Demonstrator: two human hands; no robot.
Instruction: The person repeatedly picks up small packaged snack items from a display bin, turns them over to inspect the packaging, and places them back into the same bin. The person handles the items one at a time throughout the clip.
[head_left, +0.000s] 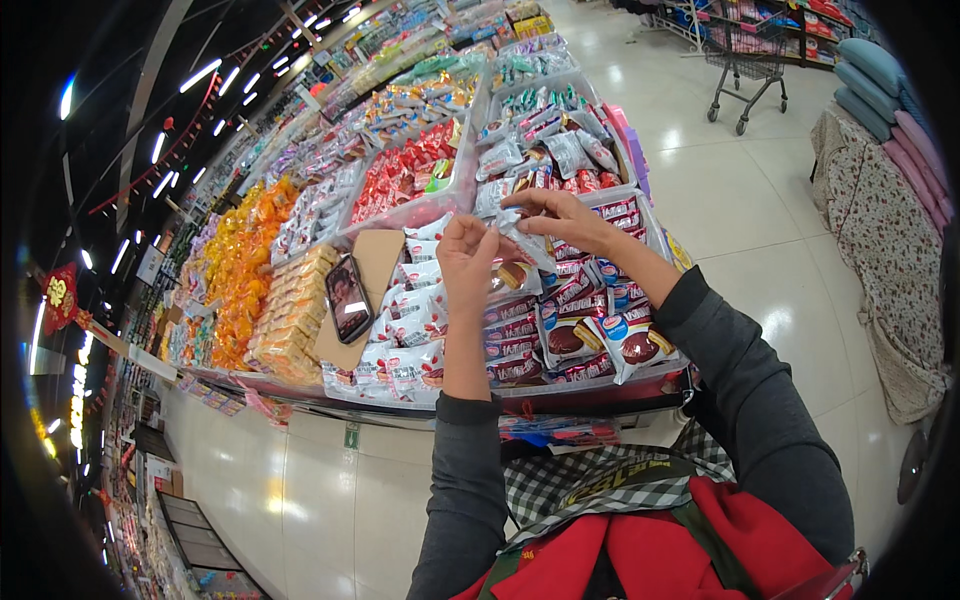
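Note:
My right hand (562, 219) grips the top of a white snack packet (531, 241) between thumb and fingers, over the front bins. Close to its left side is my left hand (469, 259), fingers curled; whether it touches the packet I cannot tell. Below my hands lie dark red chocolate-pie packets (574, 319), some flat in stacks and some loose on top. White packets with red fruit prints (412, 322) fill the bin left of my left wrist. A phone (349, 298) with a lit screen rests on a piece of brown cardboard (379, 259).
Bins of red packets (401, 172) and silver packets (499, 159) lie behind. Pale yellow snacks (296, 315) and orange packets (251, 255) are at the left. A cart (742, 56) stands on the floor at the far right, near a floral cloth-covered stand (862, 210) with folded textiles.

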